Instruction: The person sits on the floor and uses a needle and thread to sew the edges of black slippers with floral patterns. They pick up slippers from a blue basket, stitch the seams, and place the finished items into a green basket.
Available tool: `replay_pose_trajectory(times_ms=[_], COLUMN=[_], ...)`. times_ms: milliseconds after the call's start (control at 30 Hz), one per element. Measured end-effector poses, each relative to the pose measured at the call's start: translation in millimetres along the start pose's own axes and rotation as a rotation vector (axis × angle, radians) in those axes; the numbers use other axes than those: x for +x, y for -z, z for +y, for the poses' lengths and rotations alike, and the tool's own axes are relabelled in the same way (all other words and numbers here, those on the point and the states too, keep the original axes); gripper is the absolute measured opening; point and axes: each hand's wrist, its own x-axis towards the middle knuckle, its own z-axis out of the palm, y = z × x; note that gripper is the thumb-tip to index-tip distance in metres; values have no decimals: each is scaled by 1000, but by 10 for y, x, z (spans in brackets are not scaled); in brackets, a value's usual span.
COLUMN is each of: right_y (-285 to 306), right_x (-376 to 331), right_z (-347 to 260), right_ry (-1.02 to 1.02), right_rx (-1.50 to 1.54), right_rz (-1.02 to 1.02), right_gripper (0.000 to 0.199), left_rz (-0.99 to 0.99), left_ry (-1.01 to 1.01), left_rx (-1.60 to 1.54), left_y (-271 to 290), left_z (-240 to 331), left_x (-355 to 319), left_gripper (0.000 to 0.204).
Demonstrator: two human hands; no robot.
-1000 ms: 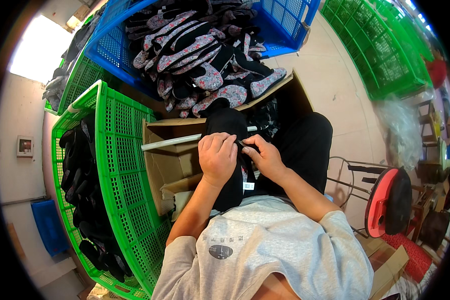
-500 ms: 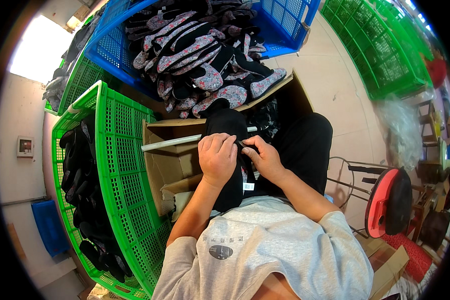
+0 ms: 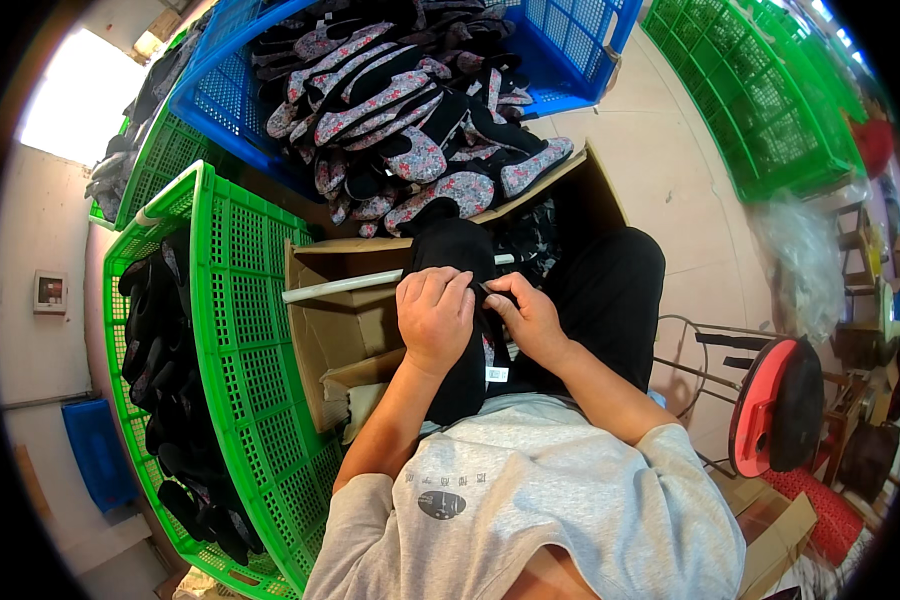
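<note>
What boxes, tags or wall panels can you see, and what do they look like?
Cardboard box: open, brown, between the green crate and the lap.
Tag: small white rectangle hanging from the black item under the hands.
Wall panel: small pale square with a reddish centre, on the far left wall.

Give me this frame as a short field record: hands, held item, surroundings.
left hand: laid over the black shoe, fingers curled on its upper
right hand: pinching the shoe's edge beside the left hand
black shoe: upright over the lap, a small white tag hanging near its lower end
cardboard box: open, just ahead of the hands, a white tube across its top
green crate: person's left, holds black shoes
blue crate: ahead, heaped with floral-patterned shoes
red stool: person's right, on its side
</note>
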Motion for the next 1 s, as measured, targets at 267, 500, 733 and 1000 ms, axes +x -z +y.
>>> replay_pose_trajectory(times_ms=[267, 500, 733, 1000], right_y=[-42, -71, -78, -101], right_x=[-14, -23, -18, -38], right_z=[96, 109, 120, 205], right_ry=[-53, -64, -56, -170], right_rx=[204, 333, 380, 559], right_rz=[2, 16, 22, 38], right_gripper=[18, 16, 16, 15], left_rz=[-4, -4, -4, -15], left_ry=[1, 4, 4, 5], left_rx=[-2, -5, -13, -28], left_y=[13, 6, 5, 28], left_z=[6, -5, -4, 33], left_x=[12, -2, 1, 36], left_gripper=[25, 26, 26, 22])
